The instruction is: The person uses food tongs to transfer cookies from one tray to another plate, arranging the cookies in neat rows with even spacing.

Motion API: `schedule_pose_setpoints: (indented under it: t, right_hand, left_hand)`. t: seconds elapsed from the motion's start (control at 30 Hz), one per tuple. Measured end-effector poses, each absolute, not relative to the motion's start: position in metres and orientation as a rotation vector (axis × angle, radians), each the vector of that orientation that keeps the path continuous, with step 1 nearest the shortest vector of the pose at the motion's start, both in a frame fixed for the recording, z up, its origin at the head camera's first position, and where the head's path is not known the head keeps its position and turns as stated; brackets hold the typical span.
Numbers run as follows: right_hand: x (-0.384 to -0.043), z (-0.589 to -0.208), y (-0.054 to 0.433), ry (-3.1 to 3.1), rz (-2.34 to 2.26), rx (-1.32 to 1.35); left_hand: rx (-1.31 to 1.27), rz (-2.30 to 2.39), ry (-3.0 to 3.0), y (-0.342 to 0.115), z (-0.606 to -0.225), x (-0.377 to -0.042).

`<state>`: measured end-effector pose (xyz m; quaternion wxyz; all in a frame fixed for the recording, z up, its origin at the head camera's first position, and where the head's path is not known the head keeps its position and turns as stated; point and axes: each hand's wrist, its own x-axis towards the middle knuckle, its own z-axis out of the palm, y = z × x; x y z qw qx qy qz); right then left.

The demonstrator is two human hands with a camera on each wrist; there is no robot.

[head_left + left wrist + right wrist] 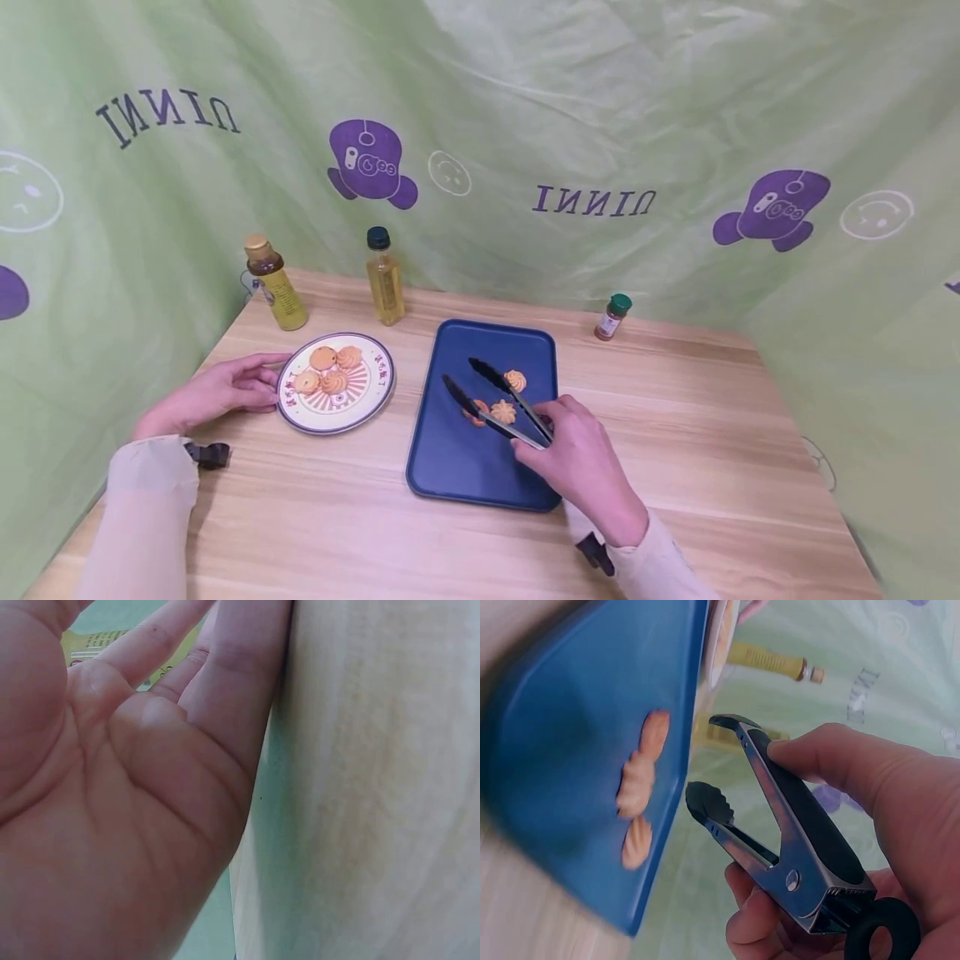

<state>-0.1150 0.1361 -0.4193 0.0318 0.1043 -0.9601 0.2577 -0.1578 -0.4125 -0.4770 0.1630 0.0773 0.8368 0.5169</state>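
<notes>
Three cookies (503,412) by parted tongs (489,373) leave room before the tray's (465,467) near rim (483,502).

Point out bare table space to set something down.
Free: table right of the blue tray, in front of the green-capped jar; also between the left sleeve and tray. Crowded: back left, bottles behind the plate; over the tray, the right hand and tongs above cookies.

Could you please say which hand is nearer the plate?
Left: the left hand is at the left rim of the plate; the right hand, gripping tongs, is farther right, at the blue tray.
</notes>
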Motion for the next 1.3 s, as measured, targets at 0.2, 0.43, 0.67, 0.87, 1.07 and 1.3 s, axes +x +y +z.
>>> schedule_pose_setpoints:
  t: [0.2, 0.43, 0.67, 0.87, 1.07, 1.3]
  right_hand:
    - [-0.117, -0.435, 0.166, -2.902, 0.825, 0.275]
    - [-0.112, -0.432, 0.183, -2.93, 0.826, 0.159]
    - [-0.111, -0.428, 0.192, -2.971, 0.756, 0.127]
    - [-0.114, -0.431, 0.2, -2.967, 0.727, 0.181]
    - [-0.117, -0.434, 0.204, -2.959, 0.687, 0.239]
    - [-0.12, -0.433, 0.208, -2.932, 0.648, 0.299]
  left_hand:
    - [0.231, 1.452, 2.427, -0.412, -0.478, -0.157]
    - [0.237, 1.444, 2.439, -0.412, -0.477, -0.157]
    - [0.243, 1.433, 2.442, -0.412, -0.477, -0.158]
    - [0.25, 1.453, 2.427, -0.412, -0.478, -0.158]
    - [0.222, 1.486, 2.387, -0.411, -0.478, -0.16]
    - [0.233, 1.43, 2.446, -0.411, -0.476, -0.159]
